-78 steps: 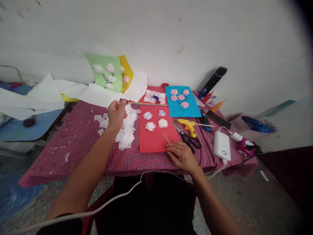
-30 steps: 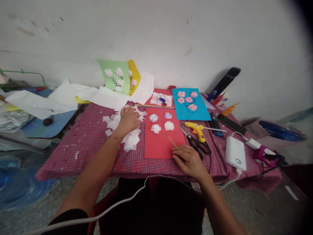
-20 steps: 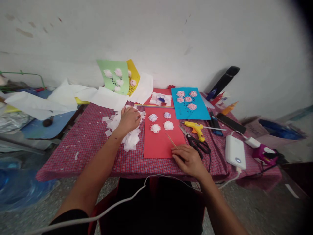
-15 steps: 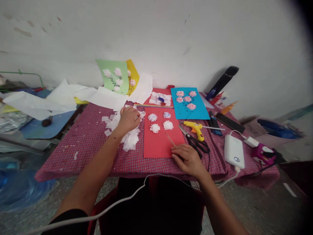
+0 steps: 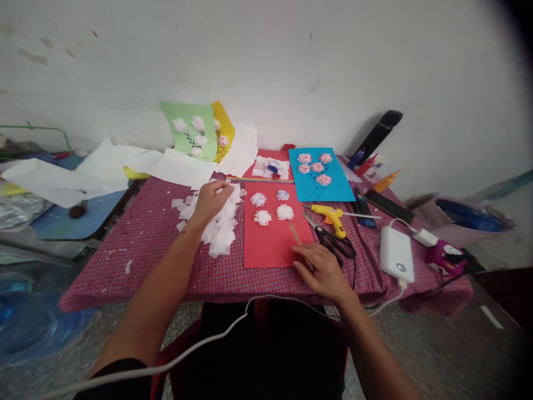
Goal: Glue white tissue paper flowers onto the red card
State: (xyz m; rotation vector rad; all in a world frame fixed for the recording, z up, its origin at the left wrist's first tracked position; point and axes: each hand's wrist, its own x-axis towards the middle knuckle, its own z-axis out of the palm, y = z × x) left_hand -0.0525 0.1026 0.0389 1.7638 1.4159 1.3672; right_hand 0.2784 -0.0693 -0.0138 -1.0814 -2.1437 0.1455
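My left hand (image 5: 211, 201) hovers at the top of a loose pile of white tissue paper squares (image 5: 220, 230), its fingers curled close together. Whether it pinches any tissue, I cannot tell. My right hand (image 5: 321, 272) rests at the bottom edge of a red card (image 5: 268, 244) and grips a thin wooden stick (image 5: 295, 233) that points up across the card. Several white and blue-tinted tissue flowers, such as one (image 5: 262, 217), sit on the red card. A yellow hot glue gun (image 5: 328, 216) and black-handled scissors (image 5: 333, 244) lie to the right of my right hand.
A red checked tablecloth (image 5: 137, 244) covers the table. Behind stand a blue card with pink flowers (image 5: 320, 176) and a green flower card (image 5: 189, 132). A white power bank (image 5: 397, 254) sits at right, its cable (image 5: 208, 344) running past my body. Large white paper sheets (image 5: 100, 178) lie at left.
My left hand has risen from pressing on the tissue pile and its fingers have curled. The wooden stick now stands more steeply in my right hand, its tip moved right.
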